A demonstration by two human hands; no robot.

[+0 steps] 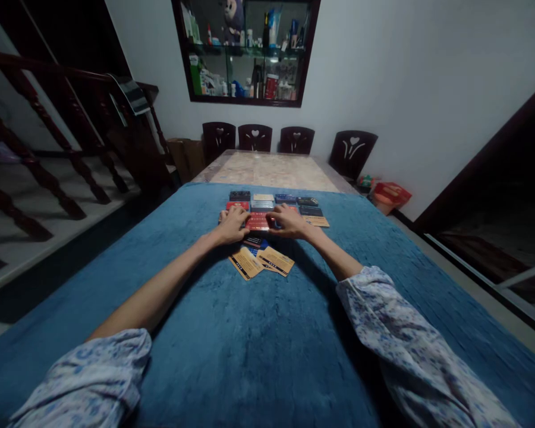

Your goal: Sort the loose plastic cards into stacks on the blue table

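Out over the blue cloth, a red card [258, 222] with pale print is held at its two sides. My left hand [232, 226] has its fingers closed on the left edge, and my right hand [289, 222] pinches the right edge. Just beyond lie rows of cards: dark ones [239, 195], a grey-white one [262, 205], another red one [237, 205] and a yellowish one [316, 221] at the right. Nearer me, two yellow cards [246, 263] overlap a dark and blue card [255, 242]. My hands partly cover the nearer row.
The blue cloth [232, 356] covers the near part of a long table; its far end [267, 168] shows a stone-like top. Dark chairs [254, 138] stand behind it. A wooden railing [66, 142] runs at left, and a red bag [390, 195] sits on the floor at right.
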